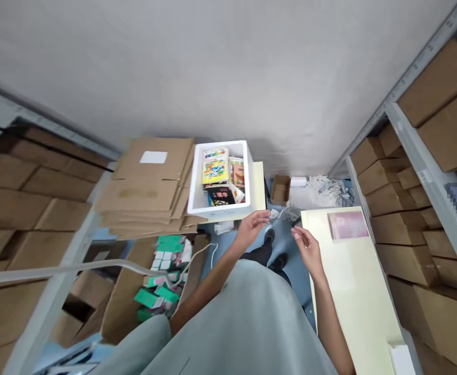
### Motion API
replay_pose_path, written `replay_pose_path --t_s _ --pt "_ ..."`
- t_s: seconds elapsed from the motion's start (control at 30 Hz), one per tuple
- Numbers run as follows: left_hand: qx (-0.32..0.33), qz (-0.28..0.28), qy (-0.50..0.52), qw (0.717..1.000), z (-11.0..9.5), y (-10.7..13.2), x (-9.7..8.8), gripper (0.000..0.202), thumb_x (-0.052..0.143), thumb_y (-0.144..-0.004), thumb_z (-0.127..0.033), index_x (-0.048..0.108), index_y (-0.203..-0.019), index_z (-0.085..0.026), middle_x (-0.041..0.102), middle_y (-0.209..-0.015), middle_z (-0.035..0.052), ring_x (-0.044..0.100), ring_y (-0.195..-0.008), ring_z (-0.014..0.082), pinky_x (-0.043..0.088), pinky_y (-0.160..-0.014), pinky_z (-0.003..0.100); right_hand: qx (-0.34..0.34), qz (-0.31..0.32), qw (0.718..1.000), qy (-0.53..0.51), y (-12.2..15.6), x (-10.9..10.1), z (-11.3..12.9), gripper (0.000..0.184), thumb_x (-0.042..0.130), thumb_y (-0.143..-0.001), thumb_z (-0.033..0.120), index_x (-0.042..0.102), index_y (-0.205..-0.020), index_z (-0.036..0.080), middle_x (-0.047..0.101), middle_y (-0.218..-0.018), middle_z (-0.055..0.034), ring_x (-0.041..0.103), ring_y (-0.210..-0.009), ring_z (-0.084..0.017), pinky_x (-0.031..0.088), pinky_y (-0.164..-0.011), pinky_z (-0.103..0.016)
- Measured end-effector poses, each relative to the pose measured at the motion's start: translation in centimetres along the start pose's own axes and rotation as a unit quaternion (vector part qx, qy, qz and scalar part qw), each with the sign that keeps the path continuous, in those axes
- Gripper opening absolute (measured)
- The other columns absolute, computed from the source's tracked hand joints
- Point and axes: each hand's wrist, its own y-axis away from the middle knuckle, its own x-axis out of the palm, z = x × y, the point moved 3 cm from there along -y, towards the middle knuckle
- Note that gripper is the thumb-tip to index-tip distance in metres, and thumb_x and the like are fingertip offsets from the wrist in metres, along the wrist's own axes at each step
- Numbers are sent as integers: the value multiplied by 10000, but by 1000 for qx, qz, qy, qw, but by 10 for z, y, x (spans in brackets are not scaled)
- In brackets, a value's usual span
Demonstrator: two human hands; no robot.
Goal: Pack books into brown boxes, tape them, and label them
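White foam box point(224, 210), at 11 o'clock from left hand point(254, 227), holds books point(216, 171): walls likely light, stiff, easily dented; load probably heavy, so best supported under both sides. Pink-purple booklet point(348, 225), at 2 o'clock from right hand point(309, 250), flat on cream tabletop point(343, 281): probably light, slick; pinch by near edge. Both hands unoccupied, fingers loosely curled. Flattened cartons point(142, 192), at 9 o'clock beside box. Small green boxes point(169, 244), at 7 o'clock.
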Motion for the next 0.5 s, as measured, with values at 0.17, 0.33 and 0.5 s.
replay_pose_path --t_s 0.17,0.33,0.5 --pt "10 -76 46 996 -4 28 -38 461 785 -758 -256 771 -1215 -198 816 -1269 133 799 -1068 273 614 -1023 452 -1 93 995 32 15 47 8 518 740 -939 672 794 -1228 247 827 -1265 -143 783 -1209 -335 607 -1101 -528" --pt "30 -106 103 989 -7 39 -72 457 786 -746 -228 775 -1201 -183 822 -1260 137 799 -1051 261 617 -982 416 -18 138 988 60 21 92 26 541 733 -947 692 789 -1239 240 828 -1270 -138 790 -1177 -324 609 -1087 -509" --pt "55 -144 151 976 -9 58 -146 450 799 -762 -244 782 -1208 -195 814 -1288 138 795 -1080 263 611 -957 387 -45 189 976 98 16 175 45 518 733 -953 681 801 -1208 235 840 -1223 -129 793 -1141 -317 616 -1058 -492"
